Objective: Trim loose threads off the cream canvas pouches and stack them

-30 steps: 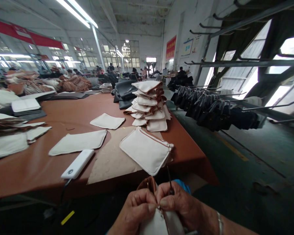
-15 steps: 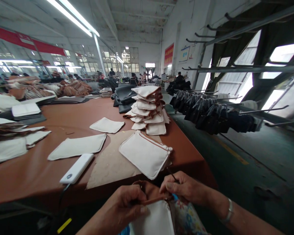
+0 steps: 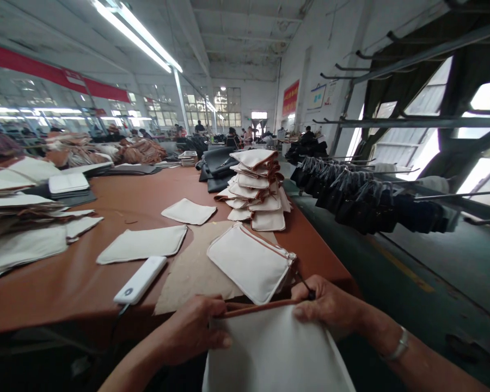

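A white pouch (image 3: pixel 273 348) with a brown top edge hangs in front of me, its lower end cut off by the frame. My left hand (image 3: pixel 200 329) pinches the left end of the brown edge, thumb on the white face. My right hand (image 3: pixel 324 305) grips the right end of that edge. A thin dark tool (image 3: pixel 304 281) also sticks out from the right fingers; its kind is not clear. Just beyond, another white pouch (image 3: pixel 249 261) with a brown zipper strip lies at the table's near edge.
A tall stack of white pouches (image 3: pixel 257 190) stands on the brown-covered table (image 3: pixel 130 190). Single white pieces (image 3: pixel 142 244) and a white power bank (image 3: pixel 141 280) with a cable lie to its left. Dark bags hang on a metal rack (image 3: pixel 351 196) at right.
The pouch in my hands has come up and is spread wider, its brown edge now pulled straight. My hands have moved farther apart. The view has shifted slightly left.
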`<action>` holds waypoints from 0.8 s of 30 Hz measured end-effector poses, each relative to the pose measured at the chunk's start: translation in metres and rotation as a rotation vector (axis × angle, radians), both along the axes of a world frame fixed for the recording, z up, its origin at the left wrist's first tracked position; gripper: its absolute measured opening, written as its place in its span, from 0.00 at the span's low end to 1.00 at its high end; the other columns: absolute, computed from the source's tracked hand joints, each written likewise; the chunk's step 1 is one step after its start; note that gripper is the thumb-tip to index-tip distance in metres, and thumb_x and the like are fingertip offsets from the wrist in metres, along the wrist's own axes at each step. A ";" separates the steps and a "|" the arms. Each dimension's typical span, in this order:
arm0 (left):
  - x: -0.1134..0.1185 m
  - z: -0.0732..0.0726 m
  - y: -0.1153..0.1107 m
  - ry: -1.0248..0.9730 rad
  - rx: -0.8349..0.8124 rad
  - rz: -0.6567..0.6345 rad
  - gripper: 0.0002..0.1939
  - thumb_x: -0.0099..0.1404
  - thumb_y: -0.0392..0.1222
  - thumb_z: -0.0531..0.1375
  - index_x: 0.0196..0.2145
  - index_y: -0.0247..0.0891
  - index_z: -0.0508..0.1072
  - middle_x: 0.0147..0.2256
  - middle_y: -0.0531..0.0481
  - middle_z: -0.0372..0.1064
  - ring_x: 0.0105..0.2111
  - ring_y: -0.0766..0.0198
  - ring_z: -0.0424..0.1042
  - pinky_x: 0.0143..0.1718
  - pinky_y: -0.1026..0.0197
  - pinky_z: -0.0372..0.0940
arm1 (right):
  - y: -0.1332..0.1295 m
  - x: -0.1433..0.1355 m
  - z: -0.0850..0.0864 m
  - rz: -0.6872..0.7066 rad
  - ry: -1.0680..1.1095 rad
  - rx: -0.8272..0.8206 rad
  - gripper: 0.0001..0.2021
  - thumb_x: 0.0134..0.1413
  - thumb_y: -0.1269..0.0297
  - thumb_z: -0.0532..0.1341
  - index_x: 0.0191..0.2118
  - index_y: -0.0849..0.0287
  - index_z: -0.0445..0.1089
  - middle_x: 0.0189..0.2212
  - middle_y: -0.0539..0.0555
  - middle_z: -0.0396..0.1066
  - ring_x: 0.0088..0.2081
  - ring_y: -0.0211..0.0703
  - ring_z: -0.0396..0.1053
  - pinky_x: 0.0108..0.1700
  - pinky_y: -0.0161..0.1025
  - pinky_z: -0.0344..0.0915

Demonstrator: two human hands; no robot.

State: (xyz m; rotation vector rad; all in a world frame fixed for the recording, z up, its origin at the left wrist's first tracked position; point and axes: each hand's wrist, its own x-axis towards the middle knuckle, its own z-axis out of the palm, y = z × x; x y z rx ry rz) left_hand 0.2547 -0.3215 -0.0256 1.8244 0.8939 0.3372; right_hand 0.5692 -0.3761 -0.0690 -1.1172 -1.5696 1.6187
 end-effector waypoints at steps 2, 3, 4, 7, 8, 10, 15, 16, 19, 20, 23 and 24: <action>-0.008 -0.006 0.003 -0.027 0.015 -0.001 0.14 0.50 0.52 0.71 0.28 0.39 0.80 0.40 0.48 0.73 0.41 0.55 0.69 0.40 0.66 0.61 | -0.004 0.011 -0.007 -0.024 0.023 -0.044 0.21 0.49 0.49 0.70 0.28 0.66 0.71 0.20 0.47 0.61 0.21 0.31 0.53 0.23 0.31 0.49; -0.010 -0.010 0.003 -0.057 0.012 -0.003 0.15 0.51 0.52 0.71 0.29 0.39 0.80 0.46 0.46 0.72 0.47 0.52 0.68 0.44 0.64 0.62 | -0.006 0.016 -0.010 -0.036 0.026 -0.050 0.21 0.49 0.49 0.69 0.28 0.66 0.70 0.19 0.46 0.60 0.20 0.30 0.52 0.23 0.31 0.48; -0.011 -0.017 0.003 -0.101 -0.014 -0.013 0.15 0.52 0.52 0.71 0.30 0.38 0.80 0.50 0.44 0.70 0.51 0.50 0.65 0.48 0.62 0.61 | -0.008 0.020 -0.012 -0.046 0.023 -0.052 0.21 0.50 0.48 0.69 0.28 0.65 0.70 0.19 0.45 0.59 0.20 0.30 0.51 0.23 0.31 0.48; -0.009 -0.041 -0.002 -0.296 -0.267 -0.043 0.18 0.53 0.51 0.71 0.34 0.36 0.77 0.45 0.44 0.71 0.46 0.53 0.68 0.45 0.58 0.62 | -0.011 0.032 -0.020 -0.069 -0.032 -0.004 0.22 0.50 0.46 0.68 0.26 0.64 0.69 0.21 0.46 0.58 0.21 0.32 0.52 0.24 0.32 0.49; -0.007 -0.049 -0.006 -0.357 -0.365 -0.023 0.19 0.53 0.51 0.72 0.36 0.35 0.75 0.40 0.46 0.72 0.40 0.57 0.70 0.41 0.60 0.63 | -0.011 0.037 -0.022 -0.076 -0.065 0.028 0.23 0.50 0.45 0.67 0.26 0.64 0.69 0.22 0.47 0.59 0.23 0.33 0.54 0.25 0.32 0.50; -0.002 -0.060 -0.014 -0.439 -0.450 0.090 0.21 0.53 0.47 0.73 0.41 0.36 0.73 0.34 0.50 0.71 0.33 0.61 0.70 0.35 0.62 0.61 | -0.011 0.046 -0.029 -0.101 -0.128 0.089 0.23 0.49 0.44 0.67 0.26 0.63 0.70 0.25 0.49 0.61 0.25 0.36 0.56 0.27 0.34 0.52; 0.012 -0.061 -0.036 -0.491 -0.324 0.290 0.48 0.47 0.43 0.75 0.63 0.42 0.60 0.36 0.52 0.66 0.35 0.60 0.69 0.34 0.63 0.61 | -0.011 0.060 -0.053 -0.139 -0.228 0.156 0.22 0.50 0.44 0.66 0.27 0.62 0.69 0.26 0.50 0.62 0.29 0.39 0.59 0.31 0.37 0.56; 0.014 -0.058 -0.039 -0.475 -0.296 0.296 0.50 0.47 0.44 0.75 0.64 0.41 0.58 0.35 0.53 0.65 0.34 0.61 0.68 0.31 0.63 0.60 | -0.011 0.060 -0.057 -0.146 -0.239 0.171 0.22 0.50 0.44 0.66 0.26 0.62 0.69 0.26 0.50 0.62 0.29 0.40 0.59 0.32 0.38 0.57; 0.019 -0.049 -0.047 -0.437 -0.216 0.330 0.49 0.48 0.45 0.73 0.65 0.42 0.59 0.35 0.53 0.64 0.31 0.63 0.66 0.30 0.63 0.59 | -0.015 0.057 -0.062 -0.171 -0.272 0.215 0.22 0.50 0.44 0.66 0.26 0.61 0.69 0.26 0.50 0.63 0.30 0.42 0.61 0.34 0.39 0.59; 0.019 -0.046 -0.049 -0.432 -0.183 0.342 0.47 0.49 0.46 0.73 0.64 0.43 0.60 0.34 0.54 0.64 0.32 0.63 0.66 0.31 0.63 0.59 | -0.017 0.054 -0.060 -0.189 -0.286 0.225 0.20 0.50 0.46 0.66 0.29 0.61 0.71 0.27 0.51 0.64 0.31 0.44 0.61 0.35 0.40 0.59; 0.013 -0.042 -0.055 -0.442 -0.078 0.354 0.42 0.52 0.50 0.71 0.63 0.46 0.63 0.33 0.54 0.64 0.30 0.63 0.64 0.34 0.61 0.59 | -0.022 0.043 -0.051 -0.223 -0.341 0.264 0.24 0.48 0.49 0.67 0.47 0.59 0.72 0.39 0.55 0.68 0.35 0.45 0.63 0.38 0.40 0.62; 0.010 -0.043 -0.057 -0.449 -0.059 0.353 0.41 0.52 0.52 0.71 0.62 0.47 0.64 0.33 0.54 0.64 0.30 0.64 0.63 0.34 0.61 0.60 | -0.023 0.038 -0.048 -0.199 -0.370 0.295 0.25 0.47 0.49 0.68 0.49 0.58 0.71 0.43 0.56 0.67 0.37 0.46 0.64 0.39 0.40 0.63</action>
